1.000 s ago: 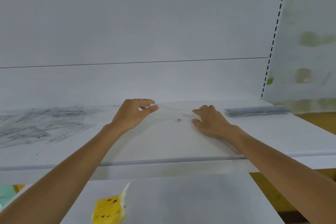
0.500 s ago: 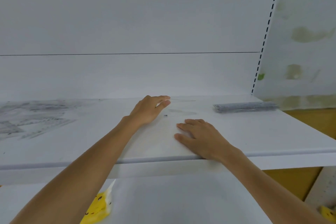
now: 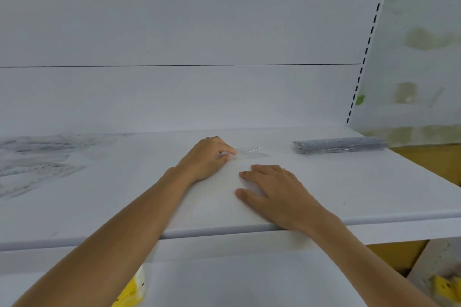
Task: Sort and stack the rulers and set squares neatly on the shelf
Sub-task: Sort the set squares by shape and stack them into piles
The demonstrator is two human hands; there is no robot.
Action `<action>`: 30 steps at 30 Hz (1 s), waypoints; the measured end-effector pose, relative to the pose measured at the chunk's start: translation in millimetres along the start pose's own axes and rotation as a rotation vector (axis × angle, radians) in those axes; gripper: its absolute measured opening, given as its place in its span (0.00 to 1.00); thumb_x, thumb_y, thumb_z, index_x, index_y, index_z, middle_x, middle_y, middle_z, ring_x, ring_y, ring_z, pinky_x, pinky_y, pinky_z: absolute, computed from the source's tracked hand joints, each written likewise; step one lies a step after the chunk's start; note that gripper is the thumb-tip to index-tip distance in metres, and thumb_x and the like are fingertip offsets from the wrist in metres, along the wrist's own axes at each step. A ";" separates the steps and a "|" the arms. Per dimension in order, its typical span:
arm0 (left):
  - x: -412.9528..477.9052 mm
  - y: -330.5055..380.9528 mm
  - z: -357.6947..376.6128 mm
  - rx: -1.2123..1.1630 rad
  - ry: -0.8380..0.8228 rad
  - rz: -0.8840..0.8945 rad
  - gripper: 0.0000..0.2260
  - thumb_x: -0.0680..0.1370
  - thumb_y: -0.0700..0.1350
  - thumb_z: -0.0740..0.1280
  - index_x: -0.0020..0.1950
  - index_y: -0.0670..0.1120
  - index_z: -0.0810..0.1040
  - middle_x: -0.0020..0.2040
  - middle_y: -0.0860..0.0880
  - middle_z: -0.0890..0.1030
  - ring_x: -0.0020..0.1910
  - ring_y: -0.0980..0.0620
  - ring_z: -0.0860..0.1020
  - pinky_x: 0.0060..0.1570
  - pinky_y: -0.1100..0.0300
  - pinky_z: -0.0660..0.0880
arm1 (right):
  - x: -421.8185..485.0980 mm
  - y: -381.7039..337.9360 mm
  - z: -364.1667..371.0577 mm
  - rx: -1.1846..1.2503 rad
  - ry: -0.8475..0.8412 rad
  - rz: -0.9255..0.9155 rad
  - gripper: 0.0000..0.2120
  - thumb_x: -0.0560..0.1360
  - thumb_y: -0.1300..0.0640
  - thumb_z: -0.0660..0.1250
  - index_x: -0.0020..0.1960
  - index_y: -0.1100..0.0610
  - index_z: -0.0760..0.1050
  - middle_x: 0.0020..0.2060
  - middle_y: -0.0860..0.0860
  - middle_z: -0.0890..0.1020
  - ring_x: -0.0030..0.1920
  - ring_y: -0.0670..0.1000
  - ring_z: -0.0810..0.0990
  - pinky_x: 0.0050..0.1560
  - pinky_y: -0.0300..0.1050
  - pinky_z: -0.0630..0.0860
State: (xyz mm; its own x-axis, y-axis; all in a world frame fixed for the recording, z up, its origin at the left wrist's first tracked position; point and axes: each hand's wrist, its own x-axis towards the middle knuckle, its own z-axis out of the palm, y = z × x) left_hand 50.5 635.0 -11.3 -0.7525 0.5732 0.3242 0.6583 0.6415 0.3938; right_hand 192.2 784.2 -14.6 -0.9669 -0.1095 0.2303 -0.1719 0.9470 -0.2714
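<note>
Pinching the end of a clear ruler lying on the shelf, the left hand is gripping it; the right hand is resting flat, fingers relaxed, just beside. A ruler stack is sitting far right.

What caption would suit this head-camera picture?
Left hand pinches a clear ruler on the white shelf; right hand rests flat nearby.

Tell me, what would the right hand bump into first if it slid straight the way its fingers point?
Most likely the left hand, which pinches a clear plastic ruler. The right hand lies flat on the white shelf, fingers aimed at that hand across bare shelf. Depth is unclear.
</note>
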 end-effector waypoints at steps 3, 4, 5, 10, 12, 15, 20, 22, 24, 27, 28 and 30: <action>0.6 -2.3 0.6 -0.083 0.037 -0.001 0.10 0.77 0.42 0.64 0.54 0.50 0.81 0.52 0.55 0.78 0.51 0.58 0.74 0.50 0.69 0.65 | -0.2 0.1 0.1 0.001 0.006 0.000 0.23 0.76 0.38 0.52 0.68 0.46 0.66 0.67 0.47 0.69 0.69 0.49 0.60 0.69 0.46 0.54; 0.6 -2.7 0.7 -0.088 0.045 -0.003 0.09 0.77 0.41 0.64 0.54 0.49 0.81 0.52 0.54 0.79 0.50 0.58 0.74 0.50 0.69 0.65 | -0.4 0.0 0.3 0.006 0.006 0.002 0.23 0.76 0.38 0.53 0.68 0.46 0.66 0.67 0.47 0.69 0.70 0.49 0.60 0.70 0.46 0.54; 0.4 -3.0 0.7 -0.096 0.052 -0.007 0.09 0.77 0.40 0.64 0.53 0.49 0.81 0.52 0.54 0.79 0.50 0.58 0.74 0.50 0.69 0.66 | -0.8 -0.1 0.4 0.011 0.006 0.003 0.24 0.76 0.38 0.53 0.68 0.46 0.66 0.67 0.47 0.68 0.70 0.49 0.60 0.70 0.46 0.53; -1.6 1.6 -1.1 -0.057 0.103 -0.006 0.09 0.75 0.41 0.65 0.54 0.49 0.80 0.54 0.53 0.78 0.56 0.54 0.74 0.54 0.66 0.66 | -1.1 0.6 0.9 0.017 0.007 0.005 0.24 0.76 0.38 0.53 0.69 0.45 0.65 0.69 0.46 0.67 0.71 0.48 0.59 0.72 0.47 0.52; -1.9 1.2 -2.2 0.020 0.131 -0.043 0.12 0.75 0.48 0.65 0.58 0.52 0.77 0.58 0.52 0.76 0.59 0.52 0.72 0.55 0.61 0.66 | -1.1 0.9 1.3 0.019 0.003 0.006 0.24 0.76 0.38 0.52 0.69 0.45 0.65 0.69 0.45 0.67 0.71 0.47 0.58 0.72 0.47 0.52; -3.0 -1.7 -2.1 0.069 0.060 -0.137 0.16 0.74 0.52 0.65 0.62 0.55 0.74 0.58 0.51 0.75 0.58 0.52 0.72 0.54 0.59 0.68 | -1.3 1.4 1.8 0.024 0.005 0.008 0.24 0.76 0.38 0.52 0.69 0.45 0.64 0.69 0.45 0.66 0.71 0.47 0.58 0.72 0.47 0.51; -3.4 -3.4 -0.1 0.012 0.051 -0.120 0.12 0.76 0.50 0.65 0.58 0.54 0.78 0.56 0.50 0.77 0.54 0.53 0.74 0.53 0.61 0.68 | 0.3 1.4 2.3 0.022 0.011 0.007 0.24 0.76 0.38 0.53 0.69 0.45 0.65 0.69 0.45 0.66 0.71 0.47 0.58 0.71 0.46 0.52; -3.4 -2.4 0.1 -0.005 0.053 -0.128 0.12 0.76 0.50 0.64 0.59 0.53 0.78 0.56 0.50 0.77 0.53 0.53 0.74 0.54 0.60 0.69 | 1.2 2.0 2.6 0.019 0.014 0.008 0.24 0.76 0.37 0.53 0.68 0.44 0.65 0.68 0.45 0.67 0.70 0.47 0.59 0.70 0.45 0.53; -4.4 -0.5 -0.5 0.002 0.063 -0.136 0.12 0.76 0.49 0.64 0.59 0.53 0.77 0.57 0.50 0.76 0.55 0.52 0.74 0.55 0.59 0.70 | 2.5 3.4 2.1 0.012 0.012 0.007 0.24 0.75 0.37 0.53 0.68 0.44 0.66 0.68 0.44 0.68 0.70 0.47 0.60 0.67 0.44 0.55; -9.4 2.6 -4.2 0.041 0.122 -0.137 0.13 0.76 0.51 0.63 0.59 0.52 0.76 0.57 0.48 0.75 0.58 0.50 0.72 0.58 0.55 0.69 | 6.9 4.8 0.1 -0.021 0.006 0.014 0.25 0.74 0.36 0.53 0.68 0.43 0.66 0.68 0.43 0.68 0.69 0.48 0.61 0.67 0.46 0.57; -12.5 3.2 -5.9 0.028 0.154 -0.142 0.12 0.76 0.51 0.64 0.59 0.52 0.76 0.57 0.48 0.75 0.58 0.50 0.72 0.58 0.55 0.69 | 8.1 4.1 -0.3 -0.034 -0.004 0.021 0.25 0.73 0.35 0.53 0.67 0.43 0.66 0.68 0.42 0.68 0.69 0.48 0.62 0.66 0.47 0.58; -18.9 4.2 -11.0 -0.008 0.196 -0.154 0.12 0.76 0.50 0.64 0.58 0.51 0.77 0.57 0.48 0.75 0.57 0.50 0.73 0.58 0.55 0.70 | 9.8 2.2 -1.3 -0.055 -0.021 0.040 0.24 0.73 0.35 0.54 0.66 0.42 0.67 0.67 0.42 0.68 0.68 0.48 0.63 0.65 0.49 0.60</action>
State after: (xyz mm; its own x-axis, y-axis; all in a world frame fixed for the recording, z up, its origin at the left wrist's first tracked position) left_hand 67.2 621.3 -6.3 -0.8335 0.3585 0.4205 0.5361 0.7090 0.4582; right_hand 182.6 785.6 -11.7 -0.9766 -0.0770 0.2007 -0.1230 0.9659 -0.2277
